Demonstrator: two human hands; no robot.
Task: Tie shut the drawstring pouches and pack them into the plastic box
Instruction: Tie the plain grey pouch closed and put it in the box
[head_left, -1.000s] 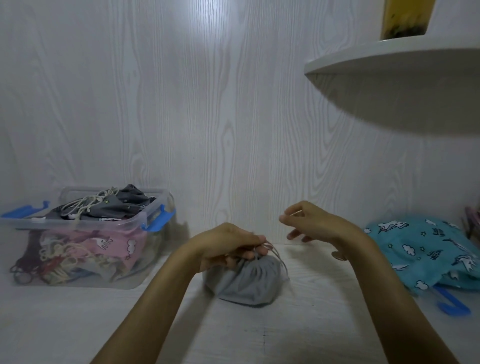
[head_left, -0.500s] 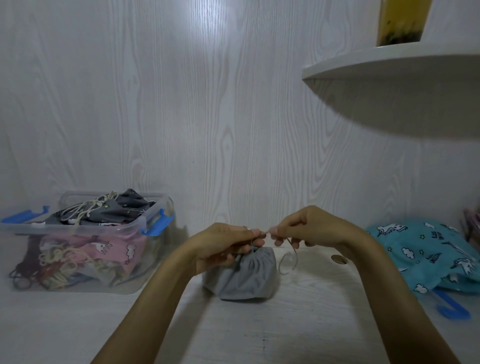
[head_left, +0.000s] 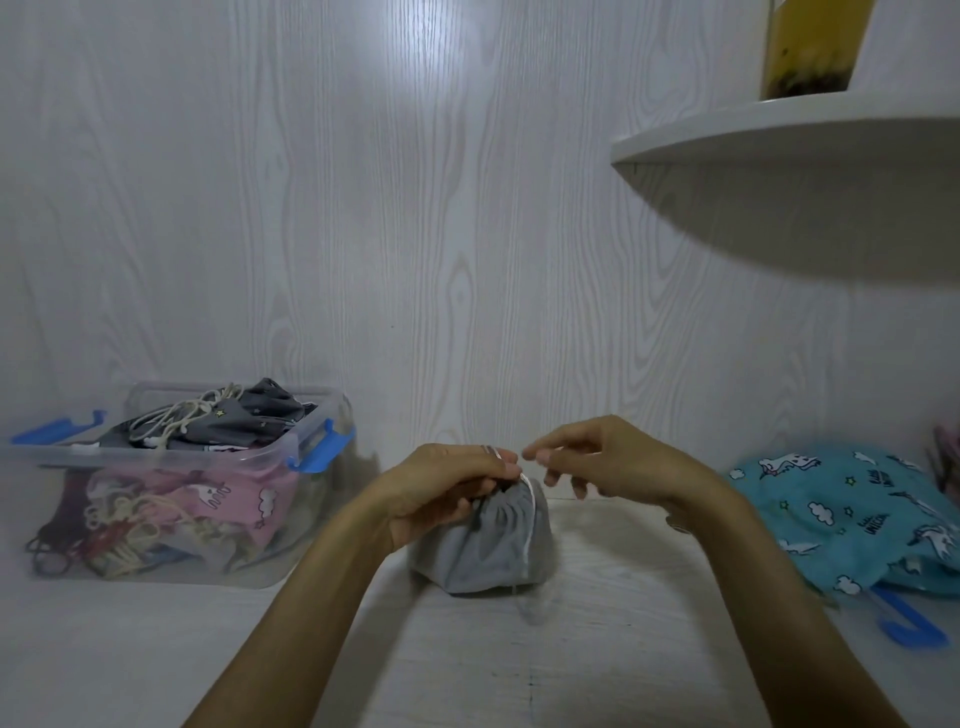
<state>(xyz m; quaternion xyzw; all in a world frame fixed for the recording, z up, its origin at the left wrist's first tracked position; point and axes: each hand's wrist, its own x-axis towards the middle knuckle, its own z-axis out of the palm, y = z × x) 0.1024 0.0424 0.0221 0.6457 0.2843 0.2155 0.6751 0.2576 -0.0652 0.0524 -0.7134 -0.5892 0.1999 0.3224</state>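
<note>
A grey pouch (head_left: 485, 551), gathered into pleats at its mouth and rounded below, is seen standing near the middle of the tabletop (head_left: 571, 665). Its puckered neck is gripped by the left hand (head_left: 447, 486), over whose fingers a pale drawstring (head_left: 529, 519) is looped. The right hand (head_left: 597, 457) is held just beside it, thumb and forefinger pinched together; whether the cord is caught between them cannot be told. At the left edge a clear plastic box (head_left: 171, 499) is filled with tied pouches.

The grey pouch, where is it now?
The grey pouch sits mid-table in the head view, under the left hand, between the plastic box and the blue unicorn cloth.
</note>
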